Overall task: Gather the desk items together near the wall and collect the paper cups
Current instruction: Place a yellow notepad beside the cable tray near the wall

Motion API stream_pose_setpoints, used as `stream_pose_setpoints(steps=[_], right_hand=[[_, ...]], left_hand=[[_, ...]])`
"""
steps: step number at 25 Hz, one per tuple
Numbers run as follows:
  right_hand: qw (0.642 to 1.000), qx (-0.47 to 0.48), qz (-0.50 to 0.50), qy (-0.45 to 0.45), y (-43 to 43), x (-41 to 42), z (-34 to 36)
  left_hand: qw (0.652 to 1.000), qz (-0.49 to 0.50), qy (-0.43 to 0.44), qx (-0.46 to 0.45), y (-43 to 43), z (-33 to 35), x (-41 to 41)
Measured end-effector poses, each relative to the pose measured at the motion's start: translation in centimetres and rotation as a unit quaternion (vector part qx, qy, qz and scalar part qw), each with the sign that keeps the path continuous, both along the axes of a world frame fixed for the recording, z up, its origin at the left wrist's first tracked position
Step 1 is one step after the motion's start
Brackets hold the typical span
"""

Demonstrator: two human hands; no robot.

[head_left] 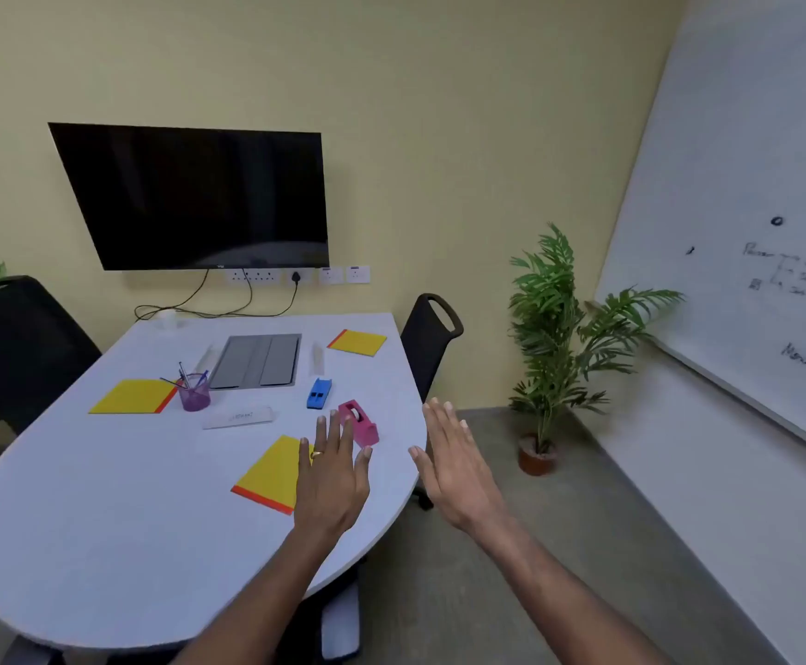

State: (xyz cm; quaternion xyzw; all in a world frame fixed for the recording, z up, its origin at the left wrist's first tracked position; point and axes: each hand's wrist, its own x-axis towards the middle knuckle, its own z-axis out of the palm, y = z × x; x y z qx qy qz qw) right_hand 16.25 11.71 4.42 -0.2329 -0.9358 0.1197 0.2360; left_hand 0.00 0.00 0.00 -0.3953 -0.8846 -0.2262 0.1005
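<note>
Reaching forward, both bare hands are spread flat with fingers extended and grasping nothing. Left hand (331,477), a ring on one finger, hovers over the white rounded desk (103,520); under its palm and to the left of its fingers lies a yellow notepad with an orange edge (269,475). Just beyond its fingertips sits a pink plastic tape dispenser (360,423); contact cannot be judged. Right hand (453,465) is past the desk's right edge, above the floor.

Farther beyond the left fingertips: a blue stapler-like block (319,393), a white name strip (237,417), a purple translucent pen cup with pens (194,392), a grey flat folder (257,361), and two more yellow notepads, one far left (129,397), one nearer the wall (357,341). A whitish cup-like shape (166,319) sits at the wall edge, too blurred to confirm.
</note>
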Motion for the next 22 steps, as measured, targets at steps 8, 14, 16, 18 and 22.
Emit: stream_pose_setpoints(steps=[8, 14, 16, 18, 22], right_hand=[[0.997, -0.046, 0.016, -0.056, 6.4, -7.0, -4.1], [0.992, -0.080, 0.038, -0.089, 11.3, -11.6, -6.0], [0.991, -0.089, 0.044, -0.095, 13.7, -13.1, -6.7], [0.989, -0.089, 0.059, -0.104, 16.3, -14.6, -7.4], [0.985, -0.095, 0.092, -0.114, 23.2, -17.9, -8.9]], left_hand=[[0.997, 0.026, -0.042, -0.057, 6.5, -3.6, -4.2], [0.994, 0.043, -0.064, -0.076, 10.3, -5.8, -7.6], [0.993, 0.052, -0.070, -0.078, 12.4, -6.6, -8.6], [0.992, 0.060, -0.075, -0.082, 14.7, -7.3, -9.7], [0.988, 0.088, -0.085, -0.093, 20.7, -8.4, -12.2]])
